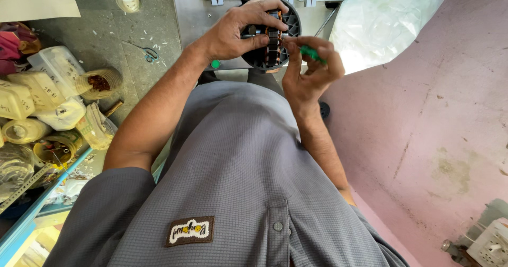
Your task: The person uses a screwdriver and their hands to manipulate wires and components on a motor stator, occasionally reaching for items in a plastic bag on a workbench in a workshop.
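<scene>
At upper centre of the frame, the left hand (235, 31) clamps the black round stator (275, 34) while the right hand (309, 68) pinches a green tool (312, 54) at its windings; steadiness appears essential.

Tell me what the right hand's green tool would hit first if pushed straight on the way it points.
Probably the copper windings of the round black slotted part. The right hand aims the green tool leftward at them, beside the left hand. The tip looks nearly touching already; depth is unclear.
</scene>
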